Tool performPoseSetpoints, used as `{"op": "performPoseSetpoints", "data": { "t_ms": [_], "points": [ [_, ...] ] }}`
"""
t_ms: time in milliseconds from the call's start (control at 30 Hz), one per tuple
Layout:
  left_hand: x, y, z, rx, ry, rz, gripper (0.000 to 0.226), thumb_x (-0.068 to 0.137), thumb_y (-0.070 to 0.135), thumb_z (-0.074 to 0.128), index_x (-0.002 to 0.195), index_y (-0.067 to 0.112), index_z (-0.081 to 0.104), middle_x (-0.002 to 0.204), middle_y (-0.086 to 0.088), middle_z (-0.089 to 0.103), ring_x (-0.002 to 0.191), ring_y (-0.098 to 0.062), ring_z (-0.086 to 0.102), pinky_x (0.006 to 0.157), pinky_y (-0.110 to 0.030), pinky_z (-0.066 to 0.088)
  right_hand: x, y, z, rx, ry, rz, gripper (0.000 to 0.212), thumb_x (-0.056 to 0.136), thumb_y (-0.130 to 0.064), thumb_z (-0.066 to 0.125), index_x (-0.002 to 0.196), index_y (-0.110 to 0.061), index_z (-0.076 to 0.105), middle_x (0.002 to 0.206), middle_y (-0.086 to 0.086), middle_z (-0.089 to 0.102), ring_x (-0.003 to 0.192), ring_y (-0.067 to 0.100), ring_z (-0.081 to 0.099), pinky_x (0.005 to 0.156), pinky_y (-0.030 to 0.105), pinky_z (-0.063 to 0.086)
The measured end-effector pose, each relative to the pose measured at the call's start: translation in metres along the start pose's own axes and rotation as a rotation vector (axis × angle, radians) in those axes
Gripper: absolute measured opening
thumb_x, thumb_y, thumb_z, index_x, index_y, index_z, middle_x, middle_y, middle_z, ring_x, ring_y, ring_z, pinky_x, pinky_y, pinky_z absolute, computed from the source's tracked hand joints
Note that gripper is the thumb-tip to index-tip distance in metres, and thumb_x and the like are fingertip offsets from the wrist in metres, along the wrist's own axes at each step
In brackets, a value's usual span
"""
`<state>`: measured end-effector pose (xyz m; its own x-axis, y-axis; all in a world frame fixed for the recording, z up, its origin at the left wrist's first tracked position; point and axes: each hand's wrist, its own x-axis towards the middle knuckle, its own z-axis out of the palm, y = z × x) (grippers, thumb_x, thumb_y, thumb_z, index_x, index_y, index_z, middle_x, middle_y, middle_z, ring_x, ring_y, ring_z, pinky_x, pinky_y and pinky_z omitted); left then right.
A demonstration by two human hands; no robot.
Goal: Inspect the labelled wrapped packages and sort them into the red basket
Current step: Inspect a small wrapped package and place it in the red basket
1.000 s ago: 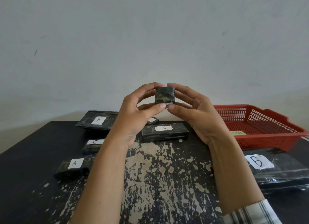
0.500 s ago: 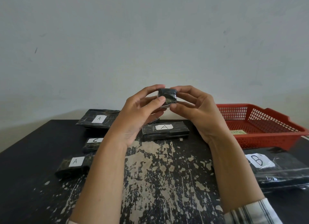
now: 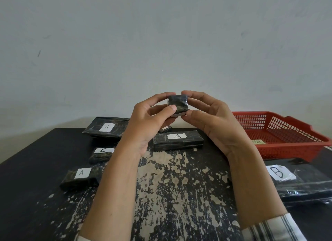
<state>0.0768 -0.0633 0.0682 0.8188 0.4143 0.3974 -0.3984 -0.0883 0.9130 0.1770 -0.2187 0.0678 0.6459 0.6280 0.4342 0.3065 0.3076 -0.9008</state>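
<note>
- Now the table [image 3: 179,195] under my forearms holds the unsorted lot.
- The red basket [image 3: 280,151] sits beyond my right hand [image 3: 212,122]; the tag inside it is too blurred to read.
- The B package [image 3: 305,187] lies outside my right forearm.
- Three A packages [image 3: 177,140] and the C package [image 3: 100,154] lie beneath and outside my left hand [image 3: 149,118].
- The small package [image 3: 177,104], pinched between both hands' curled fingertips, has rolled in the last second. A pale edge now shows underneath, so I'm probably still hunting its label.

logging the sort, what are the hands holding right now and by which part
A small black wrapped package, pinched by both hands: left hand at its left edge, right hand at its right edge, fingers on top, thumbs lower down.
</note>
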Motion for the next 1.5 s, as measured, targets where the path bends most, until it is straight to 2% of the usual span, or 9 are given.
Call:
{"op": "performPoseSetpoints", "data": {
  "t_ms": [167,300,467,600,833,1033,1167,1333,1500],
  "points": [
    [0.001,-0.002,-0.001,0.035,-0.019,-0.001,0.031,0.095,0.005,0.069,0.117,0.025,0.076,0.106,-0.008,0.08,0.105,-0.022,0.076,0.098,-0.039,0.059,0.001,-0.002,0.007,0.012,0.105,0.025,0.017,0.098,-0.015,0.069,0.114,-0.015,0.073,0.113,0.007,0.08,0.108,0.022,0.076,0.091,0.031,0.061],
    [0.001,-0.003,-0.003,0.047,-0.055,-0.017,0.03,0.095,0.008,0.071,0.118,0.026,0.076,0.109,-0.008,0.079,0.109,-0.022,0.075,0.1,-0.039,0.058,0.001,0.0,0.01,-0.009,0.16,0.012,0.01,0.095,-0.012,0.072,0.105,-0.014,0.073,0.107,0.009,0.081,0.101,0.022,0.077,0.086,0.031,0.063],
    [0.002,-0.003,-0.002,0.07,-0.041,-0.026,0.027,0.091,0.029,0.074,0.118,0.027,0.076,0.109,-0.001,0.079,0.11,-0.012,0.073,0.098,-0.038,0.06,0.001,0.001,0.012,-0.031,0.165,0.002,0.008,0.094,-0.011,0.073,0.102,-0.012,0.073,0.103,0.008,0.081,0.097,0.02,0.078,0.085,0.032,0.064],
    [0.003,-0.005,0.0,0.113,0.017,0.023,0.023,0.092,0.02,0.075,0.114,0.025,0.077,0.102,-0.003,0.08,0.101,-0.014,0.076,0.094,-0.035,0.061,0.002,0.002,0.013,-0.036,0.164,-0.001,0.006,0.095,-0.011,0.073,0.101,-0.014,0.073,0.101,0.007,0.08,0.092,0.017,0.078,0.083,0.031,0.064],
    [0.004,-0.007,0.004,0.136,0.061,0.043,0.018,0.094,0.018,0.074,0.11,0.027,0.077,0.099,-0.003,0.081,0.096,-0.017,0.078,0.088,-0.037,0.063,0.001,-0.001,0.007,-0.059,0.079,0.025,0.021,0.096,-0.009,0.072,0.116,-0.016,0.072,0.117,0.004,0.078,0.107,0.02,0.076,0.093,0.034,0.062],
    [0.003,-0.003,-0.002,0.081,-0.014,-0.006,0.025,0.094,0.011,0.072,0.115,0.023,0.077,0.108,-0.005,0.08,0.105,-0.019,0.076,0.097,-0.038,0.06,0.002,0.0,0.009,-0.036,0.125,0.027,0.018,0.095,-0.003,0.072,0.108,-0.015,0.073,0.114,0.007,0.079,0.101,0.023,0.078,0.091,0.036,0.063],
    [0.003,-0.005,-0.002,0.112,0.018,0.017,0.025,0.094,0.007,0.071,0.112,0.024,0.077,0.104,-0.002,0.081,0.099,-0.02,0.077,0.094,-0.039,0.062,0.002,0.002,0.009,-0.028,0.123,0.041,0.017,0.096,-0.004,0.07,0.109,-0.015,0.074,0.113,0.007,0.079,0.102,0.022,0.077,0.091,0.036,0.063],
    [0.003,-0.006,0.0,0.12,0.028,0.011,0.024,0.093,0.009,0.073,0.108,0.027,0.078,0.101,-0.001,0.081,0.097,-0.019,0.078,0.091,-0.037,0.063,0.001,-0.002,0.008,0.025,0.138,0.072,0.012,0.101,-0.018,0.065,0.107,-0.014,0.075,0.106,0.009,0.08,0.1,0.025,0.078,0.085,0.032,0.064],
    [0.004,-0.006,-0.001,0.117,-0.006,-0.004,0.025,0.094,0.01,0.073,0.113,0.026,0.077,0.107,-0.001,0.08,0.103,-0.02,0.076,0.094,-0.037,0.061,0.001,0.0,0.007,0.003,0.152,0.037,0.009,0.098,-0.012,0.07,0.099,-0.018,0.076,0.104,0.009,0.08,0.098,0.02,0.077,0.084,0.032,0.063]
  ]
}}
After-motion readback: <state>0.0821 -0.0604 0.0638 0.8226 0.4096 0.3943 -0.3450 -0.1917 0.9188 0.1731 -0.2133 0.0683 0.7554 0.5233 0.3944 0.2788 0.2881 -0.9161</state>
